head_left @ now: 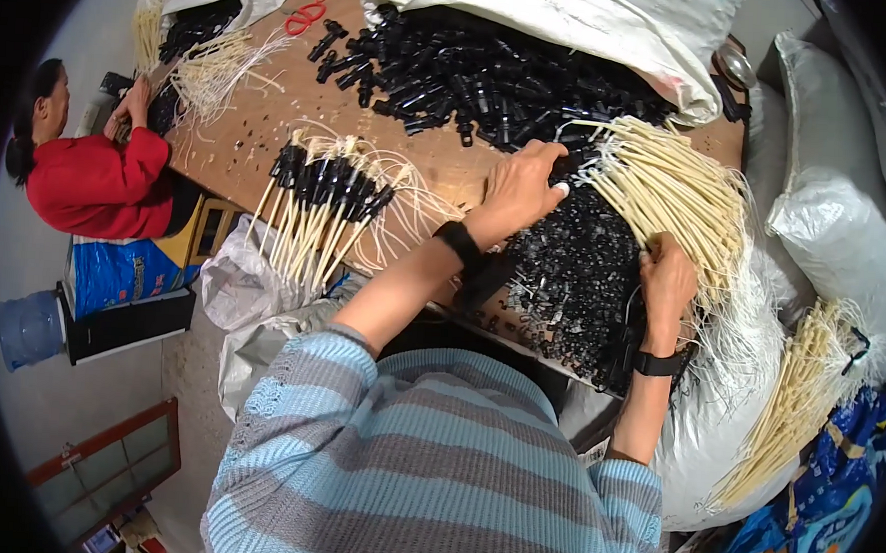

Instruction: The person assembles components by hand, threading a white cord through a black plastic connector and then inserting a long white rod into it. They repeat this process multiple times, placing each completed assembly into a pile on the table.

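Note:
My left hand (524,186) reaches over the table with its fingers bent together around a small black plastic part (567,167), which is mostly hidden. Something small and white shows at its thumb tip. At the lower edge of a large bundle of thin cream sticks with white strings (674,178), my right hand (668,278) is curled closed, its fingertips pinching at a stick. Between both hands spreads a heap of tiny black pieces (579,269). To the left lies a batch of cream sticks fitted with black parts (332,196), their strings trailing right.
Black plastic parts (474,73) spill from a white woven sack (567,13) at the back. Red scissors (306,17) lie far left. A person in red (102,184) works at the table's left end. Full sacks (836,147) and more stick bundles (782,409) crowd the right.

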The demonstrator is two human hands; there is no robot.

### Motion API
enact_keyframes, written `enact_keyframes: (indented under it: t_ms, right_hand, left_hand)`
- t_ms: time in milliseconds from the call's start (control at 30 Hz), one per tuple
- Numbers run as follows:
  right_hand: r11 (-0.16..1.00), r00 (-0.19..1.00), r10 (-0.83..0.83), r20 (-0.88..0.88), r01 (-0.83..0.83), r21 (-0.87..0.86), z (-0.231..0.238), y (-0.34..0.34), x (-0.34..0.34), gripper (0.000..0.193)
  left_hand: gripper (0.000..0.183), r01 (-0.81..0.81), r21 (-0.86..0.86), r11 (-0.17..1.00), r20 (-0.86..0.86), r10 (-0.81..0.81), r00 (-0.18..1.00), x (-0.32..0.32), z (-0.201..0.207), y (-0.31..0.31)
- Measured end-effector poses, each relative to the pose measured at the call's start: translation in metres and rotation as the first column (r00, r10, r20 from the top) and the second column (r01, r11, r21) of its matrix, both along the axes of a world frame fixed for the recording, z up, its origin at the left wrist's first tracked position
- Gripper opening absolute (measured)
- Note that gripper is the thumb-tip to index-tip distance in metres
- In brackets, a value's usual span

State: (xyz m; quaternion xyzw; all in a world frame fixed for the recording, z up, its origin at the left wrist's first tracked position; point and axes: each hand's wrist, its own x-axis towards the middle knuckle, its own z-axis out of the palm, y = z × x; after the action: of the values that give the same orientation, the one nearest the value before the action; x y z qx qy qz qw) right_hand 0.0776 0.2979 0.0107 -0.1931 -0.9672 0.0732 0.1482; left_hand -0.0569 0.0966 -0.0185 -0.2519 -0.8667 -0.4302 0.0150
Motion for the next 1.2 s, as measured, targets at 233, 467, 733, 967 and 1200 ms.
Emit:
enact_keyframes:
  t_ms: [233, 467, 733, 967, 1200]
  right_hand:
    - [0.983, 0.980, 0.181, -0.085, -0.179, 0.029, 0.001, -0.002, 0.005, 0.012]
    - [0.849, 0.917, 0.357, -0.179, -0.398, -0.347, 0.018, -0.051, 0.003, 0.013]
    - [0.796, 0.871, 0.462, -0.165, -0.489, -0.355, 0.012, -0.088, 0.005, 0.018]
    - [0.837, 0.889, 0.432, -0.152, -0.458, -0.299, 0.018, -0.079, 0.012, 0.016]
    - [0.926, 0.914, 0.370, 0.165, -0.376, 0.010, 0.038, -0.086, 0.015, 0.038]
  left_hand:
    - [0.040, 0.120, 0.066, 0.991, -0.109, -0.113, 0.988, -0.012, -0.017, -0.012]
    - [0.037, 0.272, 0.162, 0.949, -0.015, -0.273, 0.962, 0.011, -0.004, -0.059]
    - [0.036, 0.451, 0.062, 0.890, 0.050, -0.454, 0.890, 0.033, 0.004, -0.063]
    - [0.035, 0.431, 0.128, 0.893, 0.081, -0.443, 0.893, 0.025, 0.001, -0.079]
    - [0.035, 0.396, 0.046, 0.917, -0.228, -0.377, 0.898, 0.026, -0.011, -0.075]
